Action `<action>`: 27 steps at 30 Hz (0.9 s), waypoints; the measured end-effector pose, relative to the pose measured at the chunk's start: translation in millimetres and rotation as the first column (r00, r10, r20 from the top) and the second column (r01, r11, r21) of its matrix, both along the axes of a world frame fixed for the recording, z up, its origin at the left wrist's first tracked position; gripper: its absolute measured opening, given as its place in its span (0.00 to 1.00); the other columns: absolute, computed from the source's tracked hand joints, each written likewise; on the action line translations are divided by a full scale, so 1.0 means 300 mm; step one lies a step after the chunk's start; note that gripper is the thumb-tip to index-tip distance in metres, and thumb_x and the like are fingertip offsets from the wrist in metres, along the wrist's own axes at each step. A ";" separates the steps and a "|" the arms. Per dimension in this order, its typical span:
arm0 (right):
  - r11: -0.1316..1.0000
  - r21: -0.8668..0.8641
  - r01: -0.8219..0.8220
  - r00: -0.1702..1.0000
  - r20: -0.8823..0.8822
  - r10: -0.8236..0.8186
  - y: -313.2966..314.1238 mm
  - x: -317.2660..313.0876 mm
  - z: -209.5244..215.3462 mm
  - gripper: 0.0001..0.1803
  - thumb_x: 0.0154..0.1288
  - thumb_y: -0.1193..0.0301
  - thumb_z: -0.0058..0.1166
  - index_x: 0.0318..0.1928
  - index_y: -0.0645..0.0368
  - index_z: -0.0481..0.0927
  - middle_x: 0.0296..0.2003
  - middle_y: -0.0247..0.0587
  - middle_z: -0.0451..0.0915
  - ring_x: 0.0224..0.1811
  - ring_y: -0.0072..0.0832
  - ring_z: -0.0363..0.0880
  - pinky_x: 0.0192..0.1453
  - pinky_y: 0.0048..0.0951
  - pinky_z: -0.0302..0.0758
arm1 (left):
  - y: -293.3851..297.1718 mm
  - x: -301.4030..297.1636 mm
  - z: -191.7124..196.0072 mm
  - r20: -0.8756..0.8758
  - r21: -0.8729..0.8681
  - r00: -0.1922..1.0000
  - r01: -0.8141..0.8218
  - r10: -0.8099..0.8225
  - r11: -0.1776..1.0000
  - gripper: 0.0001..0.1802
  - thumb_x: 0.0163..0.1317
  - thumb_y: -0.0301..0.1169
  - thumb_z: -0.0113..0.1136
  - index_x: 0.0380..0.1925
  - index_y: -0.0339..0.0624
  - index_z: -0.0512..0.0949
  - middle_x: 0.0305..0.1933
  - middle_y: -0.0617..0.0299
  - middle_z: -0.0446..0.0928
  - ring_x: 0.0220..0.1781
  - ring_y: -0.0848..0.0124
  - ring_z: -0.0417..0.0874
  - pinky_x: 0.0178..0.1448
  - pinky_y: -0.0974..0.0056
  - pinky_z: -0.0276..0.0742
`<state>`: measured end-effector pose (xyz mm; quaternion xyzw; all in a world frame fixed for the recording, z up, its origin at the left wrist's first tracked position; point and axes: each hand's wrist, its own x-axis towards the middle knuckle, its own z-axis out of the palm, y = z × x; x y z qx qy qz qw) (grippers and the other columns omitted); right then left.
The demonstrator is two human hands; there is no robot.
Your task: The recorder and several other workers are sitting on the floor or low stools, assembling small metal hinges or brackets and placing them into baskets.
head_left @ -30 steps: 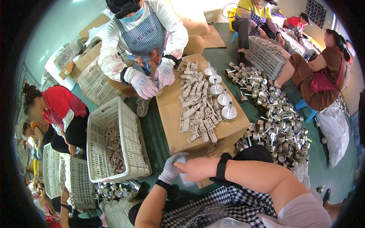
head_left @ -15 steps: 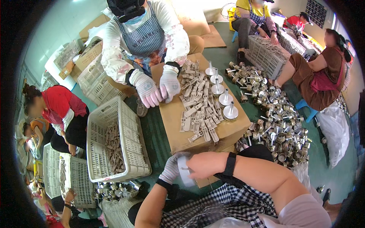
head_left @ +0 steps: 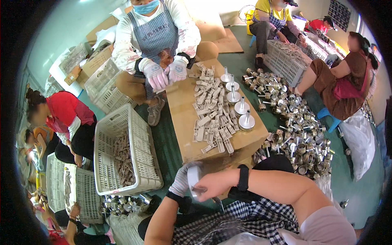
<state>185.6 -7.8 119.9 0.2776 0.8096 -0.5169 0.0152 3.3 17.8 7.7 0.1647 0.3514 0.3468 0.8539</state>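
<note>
In its grey-and-white knit glove, my left hand [head_left: 182,179] is closed round a pale disc-shaped metal part [head_left: 193,176], held in front of the box's near edge. My bare right hand [head_left: 215,184] presses against the disc's right side with its fingers bent. Under its fingertips something grey shows, and a shiny metal piece [head_left: 218,201] sticks out below the palm; I cannot make out what it is. On the cardboard box [head_left: 183,134] ahead lie many grey lever-like parts [head_left: 212,108] beside a row of several stemmed metal discs [head_left: 246,121].
A white crate [head_left: 153,173] with grey parts stands at left. Stemmed metal cups [head_left: 300,143] heap on the floor at right. Across the box, a gloved person [head_left: 157,36] holds a small part. Other people sit around, one on a blue stool [head_left: 328,118].
My right hand has shifted slightly down at the disc, and the shiny metal piece below it now shows. The person opposite has leaned back, hands raised away from the box's left edge.
</note>
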 end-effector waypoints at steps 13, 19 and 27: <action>0.940 -0.190 -0.282 0.959 -0.066 0.274 -0.031 0.011 -0.119 0.18 0.56 0.57 0.60 0.38 0.58 0.79 0.29 0.41 0.80 0.33 0.31 0.78 0.37 0.36 0.73 | -0.011 0.032 0.050 -0.115 0.027 0.991 0.067 -0.063 0.997 0.12 0.61 0.29 0.54 0.41 0.35 0.78 0.33 0.57 0.79 0.32 0.65 0.79 0.39 0.61 0.78; 0.945 -0.210 -0.251 0.967 -0.013 0.254 -0.031 0.005 -0.157 0.19 0.55 0.56 0.61 0.37 0.60 0.79 0.28 0.42 0.80 0.30 0.32 0.77 0.33 0.35 0.73 | 0.000 0.025 0.020 0.060 -0.052 0.996 0.067 -0.064 0.996 0.12 0.61 0.30 0.53 0.42 0.35 0.78 0.32 0.58 0.78 0.31 0.65 0.79 0.38 0.61 0.77; 0.951 -0.149 -0.270 0.963 -0.021 0.270 -0.033 -0.005 -0.150 0.18 0.55 0.57 0.61 0.37 0.59 0.80 0.27 0.42 0.80 0.27 0.32 0.77 0.29 0.35 0.74 | 0.003 0.003 -0.006 -0.046 0.138 0.997 0.062 -0.056 0.989 0.12 0.62 0.27 0.53 0.43 0.35 0.77 0.35 0.60 0.78 0.33 0.69 0.79 0.40 0.64 0.77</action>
